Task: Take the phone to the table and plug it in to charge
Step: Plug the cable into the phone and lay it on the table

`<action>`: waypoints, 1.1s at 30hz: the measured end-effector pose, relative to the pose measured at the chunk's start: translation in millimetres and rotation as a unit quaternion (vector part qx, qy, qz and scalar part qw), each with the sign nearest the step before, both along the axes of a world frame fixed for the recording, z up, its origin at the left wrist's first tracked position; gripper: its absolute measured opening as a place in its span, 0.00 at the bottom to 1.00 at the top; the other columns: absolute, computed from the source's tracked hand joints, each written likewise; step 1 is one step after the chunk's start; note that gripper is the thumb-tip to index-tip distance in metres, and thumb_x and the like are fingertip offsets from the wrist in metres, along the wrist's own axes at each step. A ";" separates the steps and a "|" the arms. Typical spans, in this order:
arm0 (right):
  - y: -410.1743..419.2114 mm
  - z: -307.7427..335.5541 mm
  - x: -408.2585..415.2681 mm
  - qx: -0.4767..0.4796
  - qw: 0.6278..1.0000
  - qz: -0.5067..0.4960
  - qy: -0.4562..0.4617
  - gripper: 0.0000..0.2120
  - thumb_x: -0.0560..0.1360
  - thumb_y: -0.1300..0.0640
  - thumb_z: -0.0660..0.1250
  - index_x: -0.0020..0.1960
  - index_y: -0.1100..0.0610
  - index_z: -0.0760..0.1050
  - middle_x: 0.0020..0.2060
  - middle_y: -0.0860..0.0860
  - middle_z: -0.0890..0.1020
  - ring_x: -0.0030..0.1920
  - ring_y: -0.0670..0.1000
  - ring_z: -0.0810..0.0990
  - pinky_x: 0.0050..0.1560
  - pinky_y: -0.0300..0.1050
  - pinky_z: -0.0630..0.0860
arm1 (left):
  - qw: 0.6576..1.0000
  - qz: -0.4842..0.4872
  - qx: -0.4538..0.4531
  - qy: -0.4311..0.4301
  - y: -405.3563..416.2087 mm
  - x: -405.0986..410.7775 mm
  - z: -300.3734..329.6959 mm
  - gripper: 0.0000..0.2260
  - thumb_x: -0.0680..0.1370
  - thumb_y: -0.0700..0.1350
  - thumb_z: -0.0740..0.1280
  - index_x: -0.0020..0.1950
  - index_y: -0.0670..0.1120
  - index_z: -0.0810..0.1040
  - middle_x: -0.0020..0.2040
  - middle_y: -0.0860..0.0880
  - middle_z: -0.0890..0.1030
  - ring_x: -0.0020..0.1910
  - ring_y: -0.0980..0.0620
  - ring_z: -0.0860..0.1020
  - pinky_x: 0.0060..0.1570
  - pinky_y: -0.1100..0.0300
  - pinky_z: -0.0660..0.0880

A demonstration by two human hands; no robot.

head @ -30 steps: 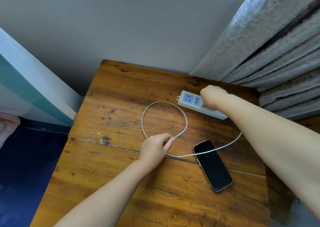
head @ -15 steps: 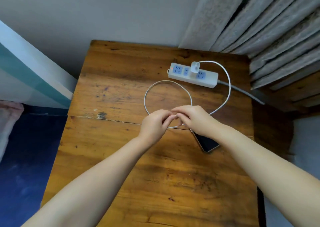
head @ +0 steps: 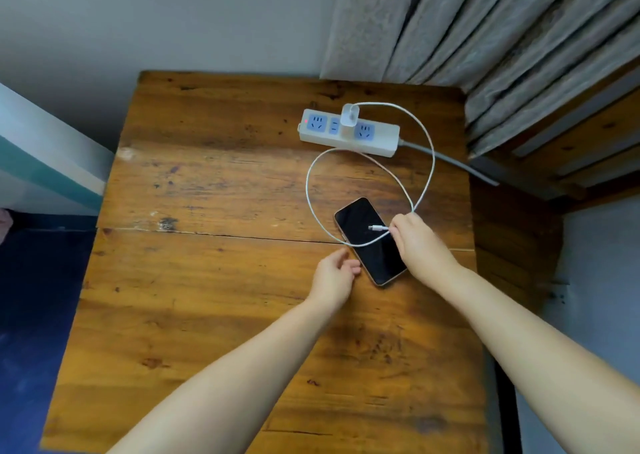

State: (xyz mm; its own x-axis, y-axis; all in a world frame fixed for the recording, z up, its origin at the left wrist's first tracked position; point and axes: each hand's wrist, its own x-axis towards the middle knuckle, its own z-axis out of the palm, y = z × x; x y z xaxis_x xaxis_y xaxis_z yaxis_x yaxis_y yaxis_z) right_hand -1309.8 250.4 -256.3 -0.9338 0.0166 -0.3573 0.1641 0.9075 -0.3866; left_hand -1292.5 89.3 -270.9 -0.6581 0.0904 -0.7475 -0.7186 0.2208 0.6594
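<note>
Wooden and worn, the table (head: 214, 280) fills the frame, its planks scratched, knotted and split by a seam from 9 to 3 o'clock. Pleated grey curtains (head: 485, 38) are hung at 1 o'clock. A white plastic power strip (head: 377, 140) with blue sockets is laid at 12 o'clock of the phone, a small cube charger (head: 349, 118) seated in it. From the charger a thin white cable (head: 429, 162) is looped widely across the wood and over the glass.

The phone (head: 367, 242), a slim rounded slab with a glossy dark screen, is seen flat on the table right of centre. The left hand (head: 334, 277) is held relaxed, fingers just beside the phone's 8 o'clock edge, nothing grasped. The right hand (head: 417, 242) is pinched on the cable near its end, the connector (head: 375, 227) poised over the screen.

Risk is judged to lie in the crossed loop: a kink or snag could be caused by a pull, and the strip dragged. The screen could be scratched by the metal tip, or the port missed if the phone is not steadied.
</note>
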 end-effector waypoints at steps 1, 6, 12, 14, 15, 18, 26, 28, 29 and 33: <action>-2.7 -3.2 -0.3 -0.018 0.999 -0.031 0.002 0.10 0.81 0.55 0.53 0.50 0.57 0.70 0.48 0.54 0.74 0.41 0.52 0.77 0.41 0.46 0.75 | 0.999 0.044 0.013 -0.023 8.0 -3.3 -0.2 0.20 0.78 0.34 0.54 0.71 0.41 0.63 0.46 0.48 0.81 0.49 0.51 0.78 0.62 0.52 0.73; -4.0 -3.5 -5.8 -0.062 0.992 -0.106 -0.008 0.10 0.81 0.56 0.52 0.51 0.58 0.71 0.48 0.54 0.74 0.44 0.50 0.75 0.43 0.43 0.72 | 0.983 0.138 0.071 -0.100 23.1 -12.9 2.0 0.14 0.78 0.35 0.57 0.62 0.43 0.73 0.44 0.47 0.79 0.42 0.53 0.77 0.47 0.59 0.76; -10.1 12.1 -6.7 -0.001 1.000 0.011 0.019 0.10 0.81 0.54 0.51 0.50 0.55 0.70 0.40 0.52 0.82 0.39 0.55 0.81 0.41 0.53 0.78 | 0.997 0.040 0.046 -0.046 8.7 -32.6 5.2 0.09 0.77 0.40 0.64 0.55 0.41 0.78 0.53 0.40 0.82 0.51 0.44 0.80 0.45 0.55 0.76; -17.7 17.4 -13.9 0.052 0.995 0.047 0.076 0.10 0.81 0.52 0.51 0.54 0.53 0.70 0.38 0.50 0.83 0.37 0.55 0.81 0.39 0.51 0.78 | 1.000 -0.016 0.020 0.000 -12.6 -36.9 8.1 0.08 0.77 0.41 0.64 0.53 0.40 0.79 0.51 0.38 0.82 0.51 0.42 0.80 0.45 0.52 0.76; -22.7 20.3 -19.4 0.055 0.993 0.051 0.087 0.11 0.81 0.52 0.51 0.54 0.53 0.70 0.38 0.50 0.83 0.37 0.56 0.82 0.40 0.52 0.79 | 0.999 -0.044 0.017 0.018 -25.5 -39.5 10.2 0.08 0.77 0.42 0.64 0.52 0.41 0.79 0.50 0.39 0.83 0.50 0.42 0.81 0.44 0.52 0.77; -41.4 25.6 -33.7 0.032 0.995 0.041 0.080 0.12 0.81 0.53 0.51 0.57 0.54 0.70 0.38 0.52 0.83 0.38 0.57 0.81 0.42 0.54 0.79 | 0.995 -0.059 0.085 0.007 -65.0 -41.5 15.0 0.05 0.77 0.41 0.66 0.50 0.42 0.79 0.46 0.43 0.83 0.46 0.47 0.82 0.38 0.60 0.78; -73.4 39.0 -54.4 -0.151 0.986 -0.043 0.055 0.09 0.78 0.58 0.56 0.55 0.55 0.73 0.40 0.54 0.81 0.41 0.53 0.79 0.43 0.51 0.78 | 0.997 -0.018 0.078 -0.012 -148.9 -38.4 12.3 0.11 0.76 0.44 0.67 0.57 0.44 0.77 0.51 0.46 0.83 0.50 0.48 0.82 0.38 0.60 0.78; -84.8 44.1 -52.9 -0.223 0.974 -0.036 0.012 0.08 0.78 0.57 0.55 0.51 0.53 0.72 0.34 0.51 0.78 0.36 0.50 0.76 0.38 0.48 0.73 | 0.991 0.130 0.032 0.011 -157.9 -40.8 8.7 0.09 0.76 0.42 0.66 0.57 0.43 0.76 0.53 0.43 0.81 0.49 0.47 0.80 0.41 0.55 0.78; -91.5 46.2 -49.9 -0.242 0.970 -0.021 -0.001 0.08 0.78 0.56 0.55 0.49 0.53 0.73 0.32 0.48 0.76 0.33 0.48 0.73 0.36 0.46 0.70 | 0.974 0.222 0.042 0.014 -158.9 -44.5 8.6 0.10 0.77 0.40 0.65 0.57 0.42 0.75 0.54 0.42 0.81 0.49 0.46 0.80 0.44 0.53 0.78; -130.5 45.2 -33.4 -0.269 0.960 0.074 -0.034 0.13 0.80 0.49 0.56 0.43 0.50 0.76 0.29 0.45 0.72 0.31 0.42 0.70 0.35 0.38 0.66 | 0.884 0.434 0.175 0.009 -163.9 -62.6 22.4 0.08 0.78 0.36 0.62 0.57 0.40 0.72 0.53 0.43 0.79 0.47 0.47 0.79 0.44 0.54 0.77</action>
State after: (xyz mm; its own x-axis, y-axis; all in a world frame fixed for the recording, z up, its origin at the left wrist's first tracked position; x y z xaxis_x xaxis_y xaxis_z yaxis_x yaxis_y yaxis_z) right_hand -1343.1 120.0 -211.1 -0.8859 -0.3179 -0.3379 0.0911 0.5949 -0.7986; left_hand -1355.1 -74.6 -248.5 -0.6046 -0.2305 -0.7624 -0.5059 -0.6281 0.5912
